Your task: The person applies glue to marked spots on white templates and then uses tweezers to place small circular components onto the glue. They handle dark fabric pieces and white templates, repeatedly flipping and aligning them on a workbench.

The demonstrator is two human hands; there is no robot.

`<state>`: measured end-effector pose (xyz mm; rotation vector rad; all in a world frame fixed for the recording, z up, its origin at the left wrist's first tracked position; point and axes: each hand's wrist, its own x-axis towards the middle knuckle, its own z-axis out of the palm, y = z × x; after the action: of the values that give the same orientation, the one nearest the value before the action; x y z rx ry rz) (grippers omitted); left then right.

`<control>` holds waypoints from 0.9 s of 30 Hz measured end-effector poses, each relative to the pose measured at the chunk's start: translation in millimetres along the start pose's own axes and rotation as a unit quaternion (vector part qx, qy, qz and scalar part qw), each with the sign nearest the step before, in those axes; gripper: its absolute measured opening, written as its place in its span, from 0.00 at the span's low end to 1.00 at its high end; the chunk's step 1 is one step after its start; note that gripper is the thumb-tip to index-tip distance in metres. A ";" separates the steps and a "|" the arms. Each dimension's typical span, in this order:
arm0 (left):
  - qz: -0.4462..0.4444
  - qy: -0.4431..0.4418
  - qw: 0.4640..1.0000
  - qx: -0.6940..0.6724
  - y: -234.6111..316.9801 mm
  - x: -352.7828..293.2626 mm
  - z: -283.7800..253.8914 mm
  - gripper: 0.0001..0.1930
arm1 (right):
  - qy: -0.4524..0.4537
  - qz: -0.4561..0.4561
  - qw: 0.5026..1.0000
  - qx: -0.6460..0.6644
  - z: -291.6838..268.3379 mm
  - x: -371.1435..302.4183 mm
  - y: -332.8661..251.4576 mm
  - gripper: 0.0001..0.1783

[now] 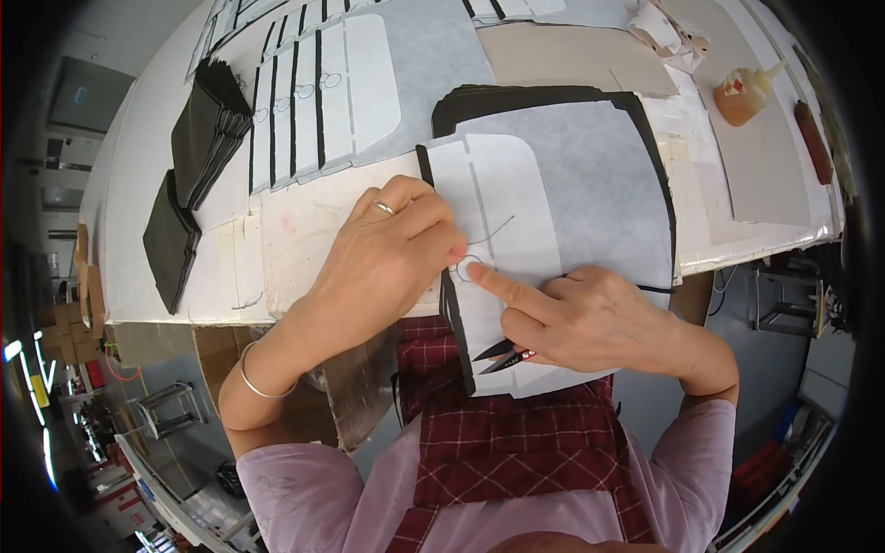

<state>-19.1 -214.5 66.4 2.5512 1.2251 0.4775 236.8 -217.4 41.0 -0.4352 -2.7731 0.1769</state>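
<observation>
Near the middle lies a pale blue-white fabric panel with black edges, a white flap piece on its left part. My left hand is closed, its fingertips pinched at the panel's left edge beside a small white round disc. What they pinch is hidden. A thin dark cord runs from by those fingertips across the flap. My right hand presses its stretched index fingertip on the disc. Its other fingers curl round small black thread snips, blades pointing left.
Similar panels with discs and cord loops overlap at the back left. Folded black pieces stand at the left. Cardboard sheets, a bottle of amber liquid and a dark red-brown tool lie toward the right. The table's near edge runs under the panel.
</observation>
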 end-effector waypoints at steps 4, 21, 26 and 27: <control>-0.070 -0.031 0.986 -0.147 -7.8 -1.7 3.9 0.06 | -0.002 0.000 1.000 0.030 -2.6 1.2 0.7 0.12; -0.145 0.059 0.962 -0.222 -1.4 -13.0 21.7 0.04 | 0.012 0.000 1.000 0.019 -0.6 -1.2 0.7 0.10; -0.110 0.053 0.981 -0.152 2.5 -14.8 21.7 0.04 | 0.018 -0.003 1.000 0.017 1.1 -0.4 1.9 0.10; -0.140 0.057 0.969 -0.194 2.5 -14.8 21.6 0.04 | 0.016 -0.002 1.000 0.017 0.7 -0.3 1.8 0.10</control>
<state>-17.3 -229.9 45.0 2.0138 1.3507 0.7235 237.4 -215.8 39.9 -0.4194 -2.7349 0.2135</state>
